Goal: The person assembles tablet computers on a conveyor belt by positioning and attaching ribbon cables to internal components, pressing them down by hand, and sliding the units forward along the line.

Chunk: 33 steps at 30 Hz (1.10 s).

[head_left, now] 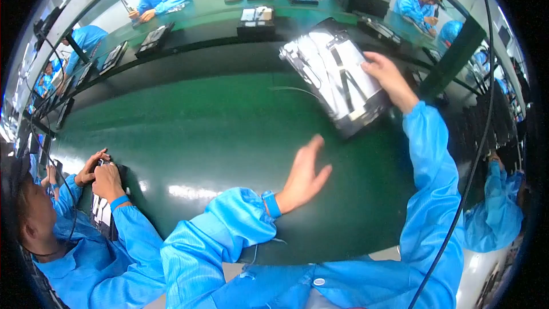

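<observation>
My right hand [390, 77] grips the right edge of an open flat electronic device [359, 80], lifted and tilted above the far right of the green table. Its black frame holds silvery-white panels crossed by dark strips, and motion blurs it a little. The fingers under the device are hidden. My left hand [304, 176] hovers empty over the middle of the table, below and left of the device. Its fingers are apart and slightly blurred, and a blue band [271, 204] circles its wrist.
The green table [189, 131] spreads before me. A raised shelf [200, 37] behind it bears several similar devices [256, 17]. At left, a co-worker's hands [106, 177] work on another device [103, 214]. A green post [449, 60] stands at right, and a black cable [477, 154] hangs near my right arm.
</observation>
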### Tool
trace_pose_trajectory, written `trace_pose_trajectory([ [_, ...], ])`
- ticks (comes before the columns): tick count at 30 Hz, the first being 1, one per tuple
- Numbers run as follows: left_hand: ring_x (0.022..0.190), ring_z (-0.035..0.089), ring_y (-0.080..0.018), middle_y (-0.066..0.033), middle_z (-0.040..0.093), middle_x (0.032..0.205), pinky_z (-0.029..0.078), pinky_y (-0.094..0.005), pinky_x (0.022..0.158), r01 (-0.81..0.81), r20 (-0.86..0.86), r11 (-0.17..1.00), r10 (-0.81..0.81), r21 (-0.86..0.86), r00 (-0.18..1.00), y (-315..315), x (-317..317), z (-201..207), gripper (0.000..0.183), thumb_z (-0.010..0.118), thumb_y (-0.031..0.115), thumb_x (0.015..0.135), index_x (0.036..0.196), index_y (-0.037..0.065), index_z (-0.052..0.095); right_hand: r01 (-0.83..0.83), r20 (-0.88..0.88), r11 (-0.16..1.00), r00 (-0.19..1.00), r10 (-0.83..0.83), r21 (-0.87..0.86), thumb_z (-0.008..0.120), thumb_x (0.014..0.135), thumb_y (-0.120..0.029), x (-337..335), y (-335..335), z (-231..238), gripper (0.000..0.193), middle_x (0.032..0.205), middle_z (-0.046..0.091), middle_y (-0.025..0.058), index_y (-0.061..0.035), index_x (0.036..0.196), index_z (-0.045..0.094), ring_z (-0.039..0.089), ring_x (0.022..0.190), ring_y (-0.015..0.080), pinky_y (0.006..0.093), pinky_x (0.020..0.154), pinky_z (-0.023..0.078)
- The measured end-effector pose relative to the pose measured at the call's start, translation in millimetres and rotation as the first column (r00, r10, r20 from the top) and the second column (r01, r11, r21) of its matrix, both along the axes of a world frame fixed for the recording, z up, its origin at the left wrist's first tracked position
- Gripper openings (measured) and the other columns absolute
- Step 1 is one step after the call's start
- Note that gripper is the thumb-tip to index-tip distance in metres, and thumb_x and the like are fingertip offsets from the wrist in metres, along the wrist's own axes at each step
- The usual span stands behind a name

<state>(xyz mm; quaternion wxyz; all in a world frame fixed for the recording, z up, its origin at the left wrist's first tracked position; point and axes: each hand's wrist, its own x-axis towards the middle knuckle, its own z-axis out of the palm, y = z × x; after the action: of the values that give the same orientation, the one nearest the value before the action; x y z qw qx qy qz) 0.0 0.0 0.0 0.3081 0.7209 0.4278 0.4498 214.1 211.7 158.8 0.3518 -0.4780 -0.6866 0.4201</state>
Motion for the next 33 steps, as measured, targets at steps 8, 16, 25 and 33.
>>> trace_pose_trajectory([
  [8,0.136,0.034,-0.0474,-0.0378,0.036,0.142,0.021,-0.0520,0.115,-0.064,-0.243,0.997,0.050,-0.052,0.969,-69.1,-25.8,25.3,0.112,0.079,0.034,0.077,0.144,-0.019,0.008,0.177,-0.352,0.897,0.875,-0.331,-0.404,0.051,0.100,-0.012,-19.8,-189.5,-102.3,0.052,0.128,0.058,0.0151,0.0022,0.147,0.032,0.059,0.113,0.0189,0.0313,0.097,0.046],
  [16,0.139,0.026,-0.0540,-0.0415,0.034,0.140,0.017,-0.0561,0.117,-0.007,-0.568,0.999,-0.012,-0.031,0.823,-111.3,-31.8,40.0,0.108,0.078,0.042,0.076,0.139,-0.023,0.020,0.080,0.104,0.996,0.992,-0.077,-0.027,0.046,0.101,-0.024,3.3,-242.6,-141.4,0.062,0.154,0.025,0.0254,0.0050,0.151,0.021,0.021,0.144,0.0358,0.0413,0.117,0.016],
  [25,0.143,0.016,-0.0515,-0.0333,0.029,0.149,0.013,-0.0567,0.117,-0.085,-0.467,0.995,0.050,-0.055,0.883,-90.8,-30.7,37.8,0.093,0.074,0.040,0.079,0.146,-0.007,0.030,0.046,0.269,0.973,0.957,-0.108,0.226,0.047,0.100,-0.030,1.2,-233.8,-125.2,0.055,0.153,0.029,0.0224,0.0010,0.144,0.036,0.023,0.142,0.0390,0.0451,0.115,0.016],
  [33,0.139,0.028,-0.0444,-0.0185,0.047,0.141,0.013,-0.0569,0.114,-0.111,-0.373,0.988,0.144,0.109,0.917,-23.2,-15.3,42.4,0.029,0.075,0.027,0.079,0.103,0.013,0.070,-0.249,0.466,0.830,0.884,-0.015,0.499,0.069,0.079,-0.015,-4.9,-239.0,-92.8,0.020,0.117,0.059,0.0050,-0.0150,0.099,0.068,0.048,0.119,0.0297,0.0450,0.102,0.030],
])
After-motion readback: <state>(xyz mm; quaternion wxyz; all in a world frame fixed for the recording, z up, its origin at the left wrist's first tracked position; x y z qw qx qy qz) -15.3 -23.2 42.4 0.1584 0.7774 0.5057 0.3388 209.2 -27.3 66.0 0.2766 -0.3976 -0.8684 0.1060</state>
